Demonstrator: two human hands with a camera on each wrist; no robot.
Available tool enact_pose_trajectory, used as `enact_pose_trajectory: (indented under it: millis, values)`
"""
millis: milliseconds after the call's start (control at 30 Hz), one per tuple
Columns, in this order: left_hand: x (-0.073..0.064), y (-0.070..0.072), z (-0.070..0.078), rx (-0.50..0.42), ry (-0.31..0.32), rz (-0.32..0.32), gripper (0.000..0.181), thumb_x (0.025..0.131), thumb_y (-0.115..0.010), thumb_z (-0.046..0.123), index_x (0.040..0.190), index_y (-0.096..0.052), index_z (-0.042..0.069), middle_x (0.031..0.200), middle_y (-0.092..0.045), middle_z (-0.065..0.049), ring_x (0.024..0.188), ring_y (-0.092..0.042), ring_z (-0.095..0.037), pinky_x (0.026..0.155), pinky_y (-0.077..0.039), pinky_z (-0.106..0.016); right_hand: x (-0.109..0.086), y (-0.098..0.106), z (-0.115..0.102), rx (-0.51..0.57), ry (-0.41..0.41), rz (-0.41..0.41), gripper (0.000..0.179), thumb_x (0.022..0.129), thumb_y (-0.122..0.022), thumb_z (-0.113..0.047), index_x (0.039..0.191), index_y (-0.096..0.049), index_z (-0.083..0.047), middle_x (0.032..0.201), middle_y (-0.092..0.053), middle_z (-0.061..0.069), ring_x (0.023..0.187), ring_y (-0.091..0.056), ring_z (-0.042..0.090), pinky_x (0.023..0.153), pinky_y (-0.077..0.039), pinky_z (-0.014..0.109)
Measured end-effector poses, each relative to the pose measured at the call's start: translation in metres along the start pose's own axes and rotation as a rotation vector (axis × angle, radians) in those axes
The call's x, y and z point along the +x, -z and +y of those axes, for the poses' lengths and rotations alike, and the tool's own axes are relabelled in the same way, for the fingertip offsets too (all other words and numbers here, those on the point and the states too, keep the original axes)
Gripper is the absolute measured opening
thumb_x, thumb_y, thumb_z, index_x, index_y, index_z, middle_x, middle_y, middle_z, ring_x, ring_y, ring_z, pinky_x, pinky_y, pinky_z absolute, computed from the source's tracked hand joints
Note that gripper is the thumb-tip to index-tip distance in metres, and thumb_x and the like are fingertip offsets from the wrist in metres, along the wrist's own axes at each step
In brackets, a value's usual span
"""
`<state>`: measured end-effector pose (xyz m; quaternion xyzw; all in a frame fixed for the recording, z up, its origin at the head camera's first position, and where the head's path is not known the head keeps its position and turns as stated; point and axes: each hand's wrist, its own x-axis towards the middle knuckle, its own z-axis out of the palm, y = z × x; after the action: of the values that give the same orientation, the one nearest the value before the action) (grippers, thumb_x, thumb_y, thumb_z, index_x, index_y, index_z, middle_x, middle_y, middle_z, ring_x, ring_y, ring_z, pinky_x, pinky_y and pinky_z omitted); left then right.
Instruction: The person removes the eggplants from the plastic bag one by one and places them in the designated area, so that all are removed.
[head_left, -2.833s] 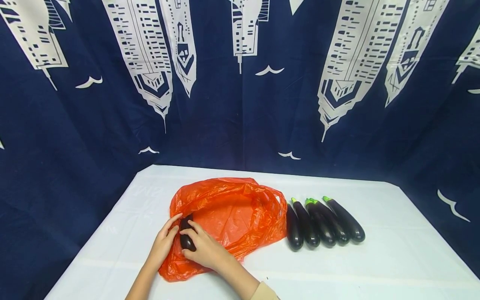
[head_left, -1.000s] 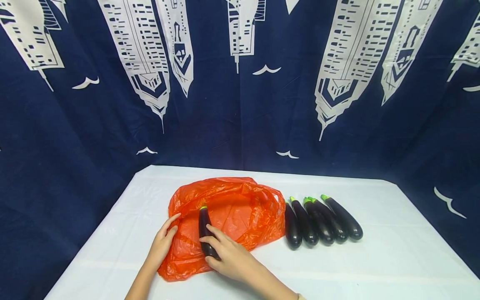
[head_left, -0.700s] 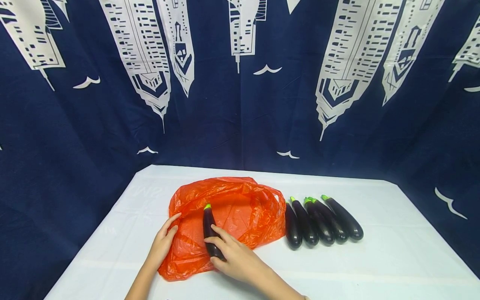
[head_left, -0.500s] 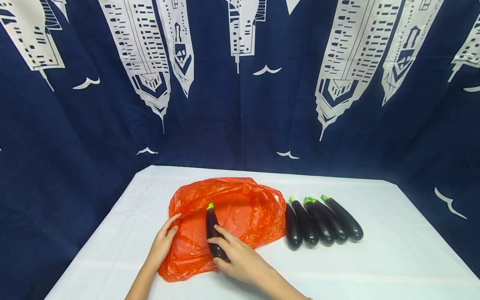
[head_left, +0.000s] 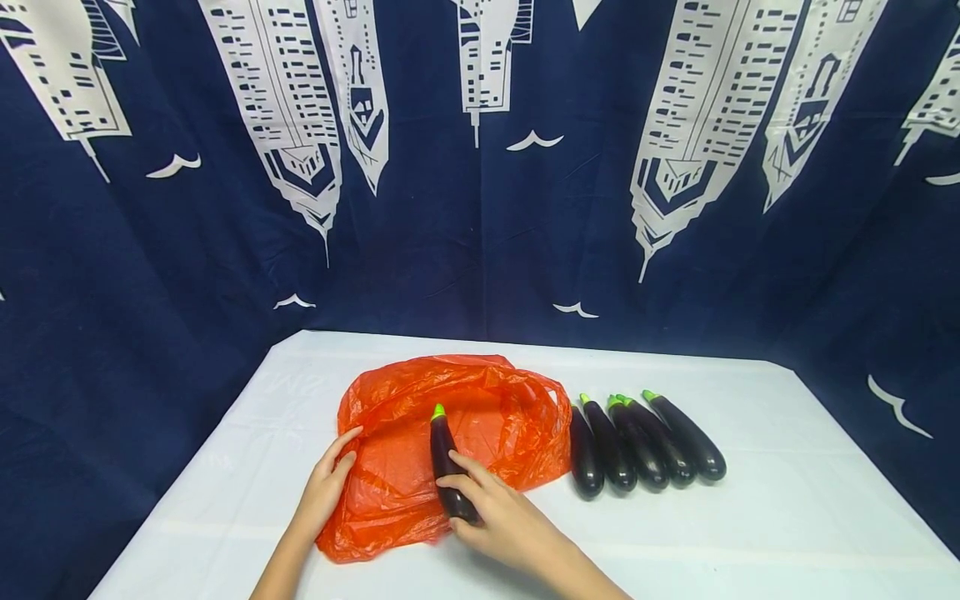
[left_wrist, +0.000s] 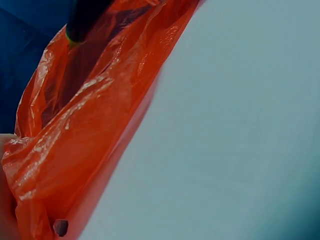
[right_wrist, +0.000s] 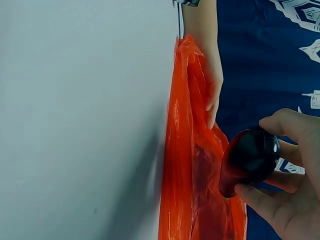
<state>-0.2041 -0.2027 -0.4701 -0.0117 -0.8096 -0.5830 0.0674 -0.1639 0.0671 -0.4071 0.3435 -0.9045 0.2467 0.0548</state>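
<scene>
My right hand (head_left: 498,512) grips a dark purple eggplant (head_left: 442,446) near its thick lower end, thumb on one side and fingers on the other. The green stem end points away, over the mouth of an orange plastic bag (head_left: 390,517). From the right wrist, the held eggplant (right_wrist: 250,157) shows end-on between thumb and fingers. At the bag's left edge, my left hand (head_left: 324,483) lies with fingers extended against the film, thumb apart. The left wrist view shows the crumpled bag wall (left_wrist: 85,150) and the eggplant's dark stem end (left_wrist: 85,20) above it.
Several more eggplants (head_left: 641,446) lie side by side right of the bag, stems pointing away. The leftmost one sits close against the bag's handle loop (head_left: 558,400). A white table (head_left: 750,533) carries everything, with a navy printed curtain (head_left: 480,225) behind it.
The eggplant in my right hand has moved from the bag's left side rightward and toward me, its green stem coming into sight. My left hand has stayed at the bag's left edge.
</scene>
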Motion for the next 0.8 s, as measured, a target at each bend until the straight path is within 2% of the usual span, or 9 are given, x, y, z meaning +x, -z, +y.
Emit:
enact_pose_trajectory:
  millis: [367, 800]
  values:
    - [0.000, 0.001, -0.001, 0.007, 0.000, -0.009, 0.040, 0.097, -0.038, 0.019, 0.137, -0.038, 0.009, 0.144, -0.031, -0.020, 0.134, -0.024, -0.035, 0.108, -0.016, -0.058, -0.015, 0.012, 0.006, -0.009, -0.031, 0.008, 0.041, 0.080, -0.063, -0.025, 0.120, -0.054, -0.028, 0.140, -0.041, 0.000, 0.108, -0.058, 0.023, 0.077, -0.053, 0.040]
    - [0.000, 0.001, -0.001, -0.010, 0.016, -0.021, 0.041, 0.098, -0.038, 0.019, 0.137, -0.037, 0.009, 0.145, -0.029, -0.019, 0.135, -0.023, -0.034, 0.109, -0.015, -0.059, -0.030, 0.027, 0.016, -0.043, -0.069, 0.061, 0.041, 0.078, -0.066, -0.025, 0.117, -0.055, -0.028, 0.139, -0.042, -0.002, 0.105, -0.059, 0.021, 0.077, -0.053, 0.039]
